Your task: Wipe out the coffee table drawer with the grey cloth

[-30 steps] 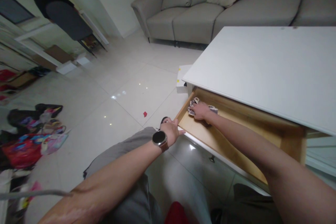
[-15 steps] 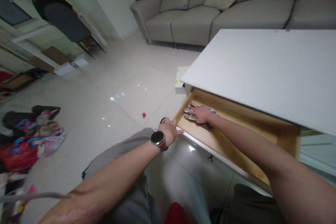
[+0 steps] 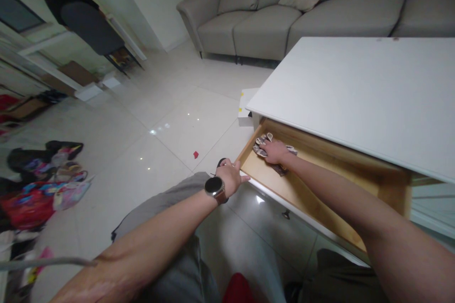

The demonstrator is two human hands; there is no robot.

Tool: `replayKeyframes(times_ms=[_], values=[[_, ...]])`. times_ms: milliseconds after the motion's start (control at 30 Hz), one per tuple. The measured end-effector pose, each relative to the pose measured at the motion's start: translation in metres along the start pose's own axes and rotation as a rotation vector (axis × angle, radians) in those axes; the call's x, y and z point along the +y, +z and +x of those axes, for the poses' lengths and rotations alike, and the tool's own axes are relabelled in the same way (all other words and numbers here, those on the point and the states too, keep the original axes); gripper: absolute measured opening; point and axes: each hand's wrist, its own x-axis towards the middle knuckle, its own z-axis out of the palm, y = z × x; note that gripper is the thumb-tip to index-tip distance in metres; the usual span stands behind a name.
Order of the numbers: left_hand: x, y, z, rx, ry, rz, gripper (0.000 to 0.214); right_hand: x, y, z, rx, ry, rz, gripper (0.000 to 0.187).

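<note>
A wooden drawer [image 3: 330, 199] stands pulled out of the white table [image 3: 355, 80]. My left hand [image 3: 229, 177], with a watch on its wrist, grips the drawer's front left corner, its thumb stretched along the front edge. Part of a dark object shows beside those fingers; I cannot tell what it is. Inside the drawer, near its left end, my right hand [image 3: 274, 152] presses a crumpled brown-and-white patterned cloth [image 3: 261, 147] against the wood, with fingers bent over it. The palm hides part of the cloth. A small knob [image 3: 286, 214] sticks out from the drawer's front.
A grey sofa [image 3: 256, 28] stands behind the table. On the floor are a white box [image 3: 245, 113] beside the table and a red scrap [image 3: 195, 155]. Bags and clutter [image 3: 46, 189] lie at left. A person [image 3: 71, 0] is at the upper left.
My right hand and the cloth have shifted slightly within the drawer, and the cloth's folds stand differently. My left hand stays at the corner. The view has moved a little.
</note>
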Motion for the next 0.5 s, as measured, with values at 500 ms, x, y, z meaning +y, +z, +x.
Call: replayKeyframes(times_ms=[500], values=[[-0.0002, 0.0014, -0.0030, 0.039, -0.004, -0.020, 0.074, 0.0013, -0.0024, -0.0001, -0.009, -0.012, -0.078, 0.057]])
